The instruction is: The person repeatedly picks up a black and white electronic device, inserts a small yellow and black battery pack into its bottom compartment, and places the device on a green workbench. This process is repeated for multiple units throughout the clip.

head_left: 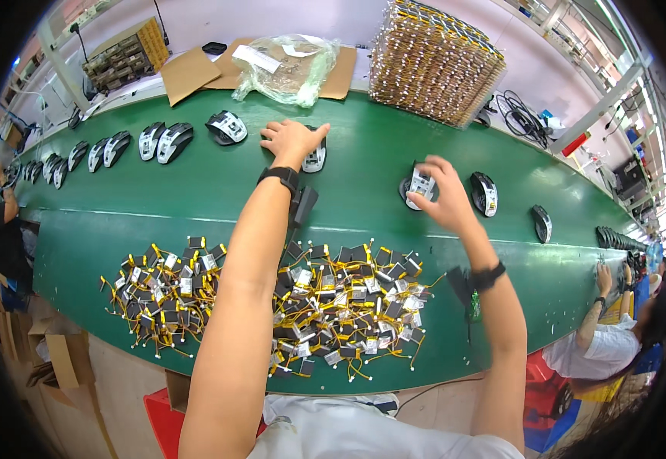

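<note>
My left hand (293, 142) reaches to the far middle of the green table, fingers spread and thumb stretched right. A part-built computer mouse (314, 160), black with a pale inner frame, shows below the thumb. A dark edge peeks out under the fingers; the rest is hidden. My right hand (447, 195), slightly blurred, has thumb and fingers around another open-topped mouse (418, 187) resting on the table. Just right of it lies a similar mouse (483, 193). Below my hands, small battery packs (348, 294) with yellow tape, wires and white plugs lie in a loose heap, partly behind my left forearm.
More mice (174, 143) line the table's left, with one mouse (542, 223) farther right. Behind stand a tall stack of battery-filled trays (434, 69) and a clear plastic bag (291, 73) on cardboard. A co-worker (600, 336) sits right, another person (4, 229) left.
</note>
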The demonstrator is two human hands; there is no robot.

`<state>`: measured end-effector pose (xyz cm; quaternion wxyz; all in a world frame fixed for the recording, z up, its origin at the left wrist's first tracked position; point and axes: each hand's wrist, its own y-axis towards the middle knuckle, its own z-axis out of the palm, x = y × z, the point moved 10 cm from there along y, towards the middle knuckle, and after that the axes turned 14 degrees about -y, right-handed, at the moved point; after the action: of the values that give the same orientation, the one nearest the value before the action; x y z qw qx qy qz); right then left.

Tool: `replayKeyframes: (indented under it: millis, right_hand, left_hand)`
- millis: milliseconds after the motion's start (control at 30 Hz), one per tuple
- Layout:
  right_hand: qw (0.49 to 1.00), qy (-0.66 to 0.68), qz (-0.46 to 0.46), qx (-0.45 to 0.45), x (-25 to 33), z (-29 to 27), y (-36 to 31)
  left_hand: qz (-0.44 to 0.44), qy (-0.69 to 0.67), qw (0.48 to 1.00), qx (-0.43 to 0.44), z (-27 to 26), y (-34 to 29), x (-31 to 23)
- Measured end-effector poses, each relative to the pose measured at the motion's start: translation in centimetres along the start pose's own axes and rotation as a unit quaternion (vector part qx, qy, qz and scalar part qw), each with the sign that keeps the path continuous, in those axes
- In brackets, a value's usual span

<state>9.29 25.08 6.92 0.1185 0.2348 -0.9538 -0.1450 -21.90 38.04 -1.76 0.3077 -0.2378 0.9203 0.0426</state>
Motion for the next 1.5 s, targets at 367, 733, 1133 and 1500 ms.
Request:
replayKeyframes:
  millis: [367, 733, 1133, 1500]
  right_hand:
    - [0.962, 0.255, -0.001, 0.101, 11.4, 1.3, -7.4]
    - [0.781, 0.602, 0.108, 0.126, 15.4, -2.2, -9.5]
    - [0.825, 0.547, 0.128, 0.066, 21.5, -2.6, -10.6]
    - [0.875, 0.469, 0.117, 0.010, 21.5, -2.5, -10.2]
  left_hand:
    - [0.082, -0.059, 0.995, -0.010, 0.8, -4.2, 0.1]
    - [0.023, -0.649, 0.745, 0.152, -8.9, -13.9, 1.8]
    - [0.042, -0.837, 0.513, 0.185, -14.0, -30.7, 5.9]
    - [0.194, -0.812, 0.518, 0.185, -14.3, -31.8, 4.8]
